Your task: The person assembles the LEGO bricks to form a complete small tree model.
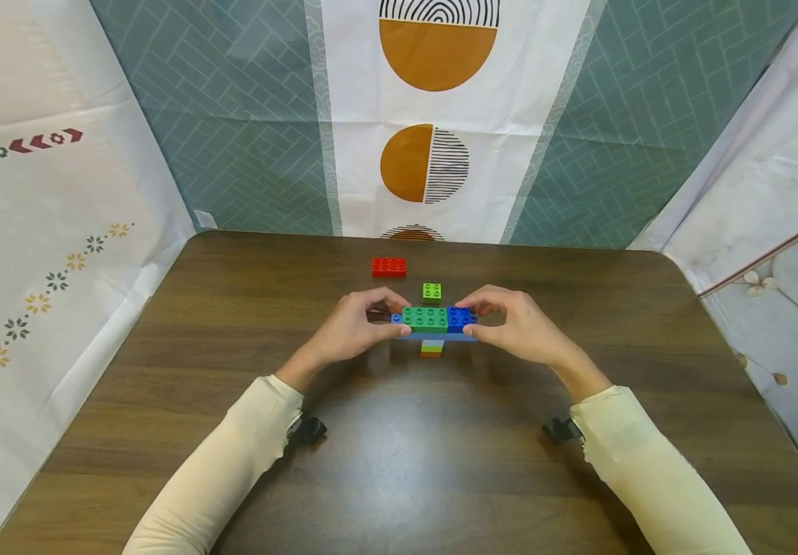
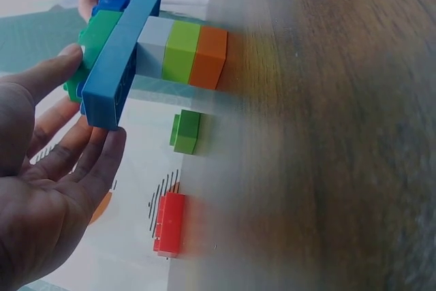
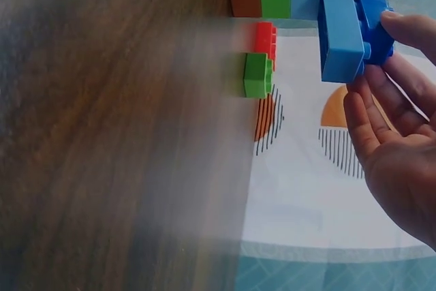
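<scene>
A T-shaped stack of toy building bricks stands at mid-table. Its column has an orange brick (image 2: 211, 58) at the bottom, then a lime brick (image 2: 181, 52) and a pale grey-blue brick (image 2: 150, 47). Across the column lies a layer of blue bricks (image 3: 340, 28), wider than the column. On top, a green brick (image 1: 425, 320) sits left of a dark blue brick (image 1: 459, 320). My left hand (image 1: 365, 322) pinches the green brick's left end, thumb in front and fingers behind. Thumb and fingers of my right hand (image 1: 515, 324) pinch the dark blue brick at the right end.
Behind the stack, a small light green brick (image 1: 432, 292) lies on the wooden table (image 1: 267, 462). Farther back and to the left is a red brick (image 1: 388, 267). A patterned cloth (image 1: 246, 139) hangs past the table's far edge.
</scene>
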The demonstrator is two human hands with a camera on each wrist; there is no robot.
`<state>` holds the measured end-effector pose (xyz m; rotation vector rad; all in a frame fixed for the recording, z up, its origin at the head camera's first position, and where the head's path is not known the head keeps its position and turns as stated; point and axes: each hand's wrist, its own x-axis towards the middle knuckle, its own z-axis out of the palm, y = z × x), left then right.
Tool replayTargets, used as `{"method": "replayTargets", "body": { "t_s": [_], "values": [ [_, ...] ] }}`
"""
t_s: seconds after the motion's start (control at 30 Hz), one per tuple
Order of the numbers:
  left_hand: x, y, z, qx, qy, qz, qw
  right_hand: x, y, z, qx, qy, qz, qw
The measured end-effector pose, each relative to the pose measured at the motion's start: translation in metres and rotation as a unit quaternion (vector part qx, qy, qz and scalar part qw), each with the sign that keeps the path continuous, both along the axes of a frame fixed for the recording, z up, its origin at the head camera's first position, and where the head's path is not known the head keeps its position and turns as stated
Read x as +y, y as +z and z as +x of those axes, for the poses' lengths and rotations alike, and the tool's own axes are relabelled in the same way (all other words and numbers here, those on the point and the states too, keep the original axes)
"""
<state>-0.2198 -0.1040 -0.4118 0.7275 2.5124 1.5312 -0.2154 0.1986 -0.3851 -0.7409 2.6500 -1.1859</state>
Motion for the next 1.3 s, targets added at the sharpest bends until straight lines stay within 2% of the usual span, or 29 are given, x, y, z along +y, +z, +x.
{"method": "replayTargets", "body": {
  "t_s": [0.3,0.73,0.97,1.3],
  "values": [
    [-0.001,-0.001,0.000,-0.003,0.000,0.000,1.0000,-0.002,-0.004,0.001,0.000,-0.004,-0.006,1.0000],
    [0.001,-0.002,0.000,-0.008,0.010,0.015,0.9998,-0.006,-0.010,0.004,0.028,-0.013,-0.023,0.9993],
    [-0.002,-0.002,0.001,-0.013,0.003,0.006,0.9999,-0.009,-0.008,0.007,0.052,-0.013,-0.001,0.9986],
    [-0.003,0.000,-0.001,-0.012,-0.010,-0.005,0.9999,-0.004,-0.012,0.000,0.001,-0.017,-0.013,0.9998]
  ]
}}
